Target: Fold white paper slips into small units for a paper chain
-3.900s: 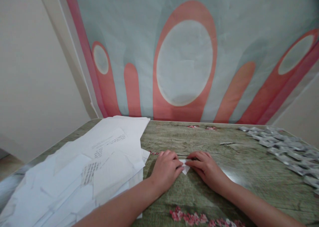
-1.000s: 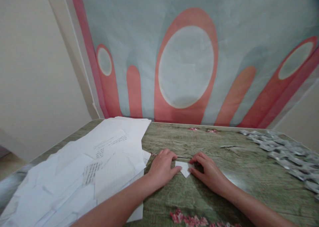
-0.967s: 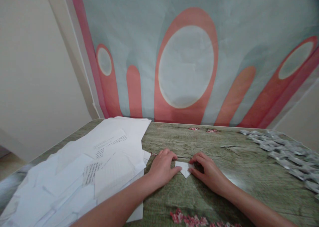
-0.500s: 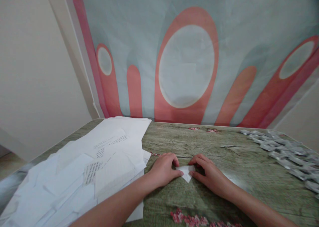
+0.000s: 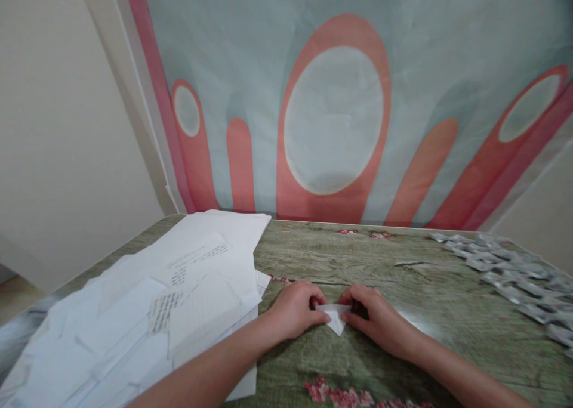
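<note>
A small folded piece of white paper [image 5: 336, 320] is held between my two hands, just above or on the table. It is roughly triangular, with its point toward me and crease lines on its face. My left hand [image 5: 299, 311] pinches its left corner between thumb and curled fingers. At the right corner, my right hand [image 5: 372, 316] pinches it the same way. The fingertips behind the paper are partly hidden.
A large loose pile of white paper sheets [image 5: 129, 318], some printed, covers the left of the wood-patterned table [image 5: 322, 259]. Linked grey strips [image 5: 514, 283] lie along the right side. A wall hanging [image 5: 333, 211] with red shapes rises behind the table's far edge.
Both hands have shifted slightly toward me with the paper. The right fingers have curled in behind its corner, and its upper edge now looks flatter and wider.
</note>
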